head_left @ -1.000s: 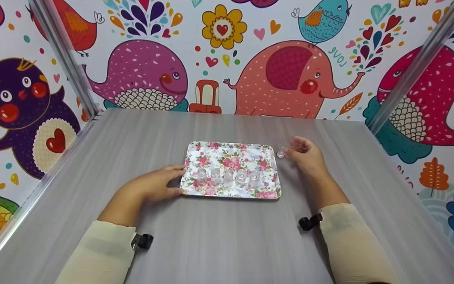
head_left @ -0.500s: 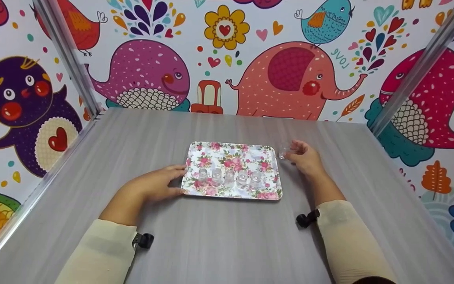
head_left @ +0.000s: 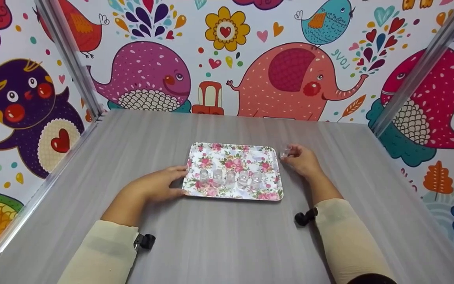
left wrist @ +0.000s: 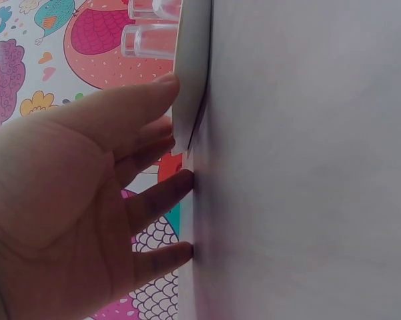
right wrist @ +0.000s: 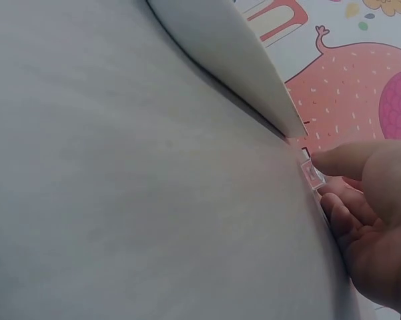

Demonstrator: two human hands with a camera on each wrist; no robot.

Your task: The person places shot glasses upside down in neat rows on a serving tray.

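A white tray with pink roses (head_left: 217, 156) lies on the grey table. Several small clear shot glasses (head_left: 230, 178) stand in a row across its front half. At its left side my left hand (head_left: 157, 185) has the thumb by the near corner and the fingertips along the edge. In the left wrist view the thumb (left wrist: 140, 100) rests against the rim and the other fingers reach down to the table. Just past the tray's right edge, my right hand (head_left: 305, 161) pinches another clear shot glass (head_left: 285, 151) between thumb and fingers. The right wrist view shows this glass (right wrist: 313, 175) low over the tabletop.
The grey table (head_left: 219, 240) meets a wall (head_left: 260, 79) printed with cartoon animals at the back. Metal posts (head_left: 402, 79) rise at the two back corners. Each sleeve end carries a small black wrist camera (head_left: 147, 241).
My right hand has shifted slightly toward me, and the shot glass has gone from tilted to more upright in its fingers. The left hand stays at the tray, and the row of glasses is unchanged.
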